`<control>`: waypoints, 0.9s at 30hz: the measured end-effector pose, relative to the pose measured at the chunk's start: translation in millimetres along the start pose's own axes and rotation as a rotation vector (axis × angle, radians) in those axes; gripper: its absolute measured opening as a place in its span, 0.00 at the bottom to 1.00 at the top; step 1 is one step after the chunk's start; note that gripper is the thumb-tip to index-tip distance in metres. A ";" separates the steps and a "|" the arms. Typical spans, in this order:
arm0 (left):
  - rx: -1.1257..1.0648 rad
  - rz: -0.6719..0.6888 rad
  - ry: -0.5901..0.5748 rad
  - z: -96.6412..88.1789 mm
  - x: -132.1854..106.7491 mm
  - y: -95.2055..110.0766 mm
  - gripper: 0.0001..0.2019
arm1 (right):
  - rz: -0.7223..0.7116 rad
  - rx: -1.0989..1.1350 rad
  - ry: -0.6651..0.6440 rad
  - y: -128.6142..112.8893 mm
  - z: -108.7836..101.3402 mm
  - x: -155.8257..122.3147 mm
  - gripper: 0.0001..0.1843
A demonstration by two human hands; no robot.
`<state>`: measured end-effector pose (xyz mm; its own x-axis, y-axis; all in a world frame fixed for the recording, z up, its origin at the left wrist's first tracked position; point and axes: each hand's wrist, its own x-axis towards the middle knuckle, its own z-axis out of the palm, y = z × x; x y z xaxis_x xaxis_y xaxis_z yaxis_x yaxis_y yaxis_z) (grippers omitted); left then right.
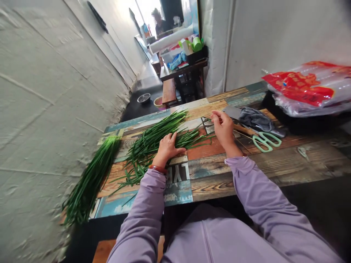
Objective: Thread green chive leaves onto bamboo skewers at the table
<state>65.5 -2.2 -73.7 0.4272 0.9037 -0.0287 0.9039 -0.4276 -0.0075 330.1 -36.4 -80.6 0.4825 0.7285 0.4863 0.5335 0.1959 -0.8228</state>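
Note:
A loose pile of green chives [153, 140] lies spread across the patterned wooden table [208, 171]. My left hand [167, 148] rests on the pile, fingers curled over the stalks and pressing them down. My right hand [223, 126] hovers just right of the pile, its fingertips pinched on a thin wooden skewer [244, 129] by the chive ends. A second, tidy bundle of chives [90, 179] lies along the table's left edge, partly overhanging the front corner.
Green-handled scissors [265, 140] and more skewers lie right of my right hand, with a grey cloth [255, 118] behind them. A red-printed plastic bag [309, 87] fills the far right. A wall runs along the left. A person stands far down the corridor behind a cluttered table.

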 end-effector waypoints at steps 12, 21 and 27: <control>-0.113 0.235 -0.010 -11.9 -17.5 35.9 0.25 | -0.006 -0.367 -0.163 24.9 -9.7 12.1 0.21; -0.841 0.156 0.469 0.5 -8.3 38.5 0.11 | -0.047 -0.719 -0.247 40.8 -10.5 8.5 0.21; -0.684 0.102 0.548 11.0 -20.4 44.2 0.11 | -0.241 -0.563 -0.390 37.6 -1.6 1.2 0.17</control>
<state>96.5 -39.9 -84.5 0.2973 0.8206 0.4881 0.5991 -0.5584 0.5738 351.9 -29.2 -110.4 0.0796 0.9096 0.4078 0.9213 0.0891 -0.3785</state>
